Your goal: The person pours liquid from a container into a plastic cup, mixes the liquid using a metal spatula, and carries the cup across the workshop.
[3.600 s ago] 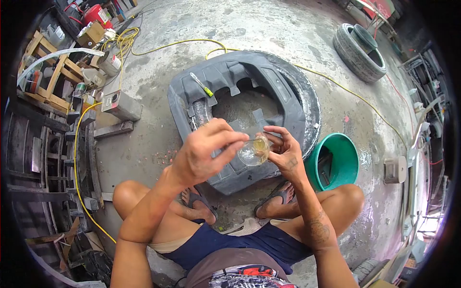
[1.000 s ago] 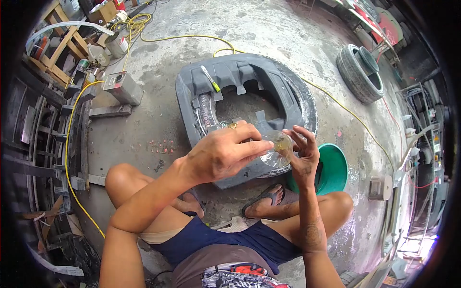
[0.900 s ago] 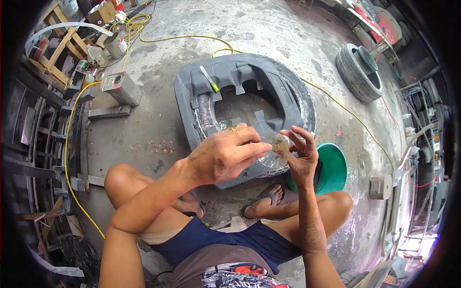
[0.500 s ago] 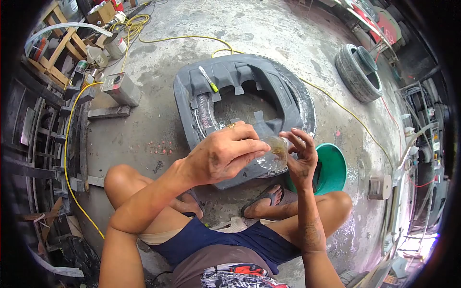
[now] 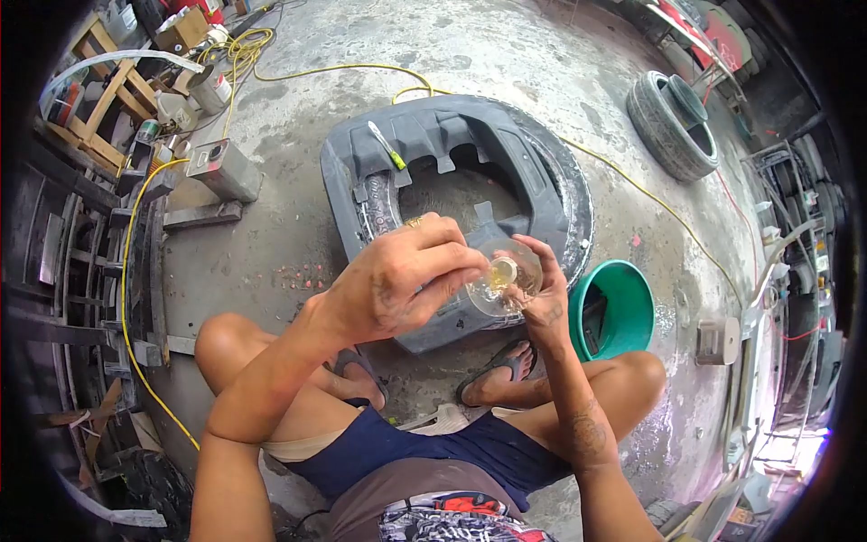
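My right hand (image 5: 544, 294) grips the edge of a clear, round plastic piece (image 5: 526, 260), which looks like the cut top of a bottle. Its wide opening faces me, and a pale ring and yellowish stuff show at its middle. Close by its left side is my left hand (image 5: 397, 275), thumb and fingers pinched together; what they hold, if anything, I cannot make out. Below both hands, a dark grey moulded plastic part (image 5: 533, 181) rests on a tyre (image 5: 578, 212). A slim tool with a yellow-green handle (image 5: 397, 160) lies on the part's upper left.
A green bucket (image 5: 647, 307) with something dark inside stands right of my right foot. A metal can (image 5: 224, 172) is at the left, near a yellow hose (image 5: 134, 235). Another tyre (image 5: 646, 135) stands at the upper right. Wooden racks and containers line the left side.
The clear plastic piece has turned so its opening faces me, and has shifted left with my right hand. My left hand has drawn a little left, fingers still pinched.
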A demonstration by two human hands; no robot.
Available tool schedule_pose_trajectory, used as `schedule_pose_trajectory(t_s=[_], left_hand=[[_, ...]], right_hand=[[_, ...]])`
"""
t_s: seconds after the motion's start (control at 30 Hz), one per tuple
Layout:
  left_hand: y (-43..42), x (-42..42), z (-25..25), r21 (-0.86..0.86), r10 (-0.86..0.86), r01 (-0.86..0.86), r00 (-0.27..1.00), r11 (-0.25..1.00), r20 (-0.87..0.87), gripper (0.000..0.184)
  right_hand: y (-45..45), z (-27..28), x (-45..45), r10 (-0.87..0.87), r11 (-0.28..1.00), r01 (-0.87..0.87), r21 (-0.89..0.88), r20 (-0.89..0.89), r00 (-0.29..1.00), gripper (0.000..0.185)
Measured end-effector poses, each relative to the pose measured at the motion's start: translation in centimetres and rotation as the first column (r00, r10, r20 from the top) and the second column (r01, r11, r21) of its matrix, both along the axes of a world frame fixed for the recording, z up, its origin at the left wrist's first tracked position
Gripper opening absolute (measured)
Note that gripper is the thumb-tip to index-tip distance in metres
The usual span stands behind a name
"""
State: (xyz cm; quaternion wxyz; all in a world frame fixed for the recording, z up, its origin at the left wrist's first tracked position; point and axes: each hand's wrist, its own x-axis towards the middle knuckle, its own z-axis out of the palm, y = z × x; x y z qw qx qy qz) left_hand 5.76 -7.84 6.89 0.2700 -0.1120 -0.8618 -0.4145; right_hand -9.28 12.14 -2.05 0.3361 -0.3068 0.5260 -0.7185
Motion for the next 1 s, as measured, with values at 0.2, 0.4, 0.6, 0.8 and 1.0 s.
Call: schedule_pose_trajectory(t_s=[0.2, 0.4, 0.6, 0.8, 1.0], left_hand=[[-1.1, 0.3, 0.6, 0.059, -0.045, 0.041, 0.997, 0.997, 0.066, 0.012], [-2.0, 1.0, 1.1, 0.025, -0.076, 0.073, 0.972, 0.997, 0.221, 0.011], [-2.2, 0.5, -0.3, -0.022, -0.040, 0.047, 0.971, 0.999, 0.234, 0.009], [-2.5, 0.9, 0.6, 0.078, -0.109, 0.091, 0.957, 0.993, 0.268, 0.010], [-2.5, 0.6, -0.1, 0.016, -0.075, 0.073, 0.956, 0.997, 0.284, 0.008]], right_hand=[[-0.5, -2.1, 1.9, 0.138, 0.982, -0.166, 0.084, 0.274, 0.952, 0.067], [-0.8, -1.7, 2.5, 0.189, 0.951, -0.248, 0.184, 0.287, 0.939, 0.069], [-0.8, -2.0, 2.8, 0.210, 0.951, -0.264, 0.164, 0.287, 0.935, 0.069], [-0.8, -2.2, 2.7, 0.240, 0.946, -0.290, 0.146, 0.286, 0.928, 0.069], [-0.7, -1.7, 2.7, 0.273, 0.936, -0.318, 0.152, 0.261, 0.926, 0.070]])
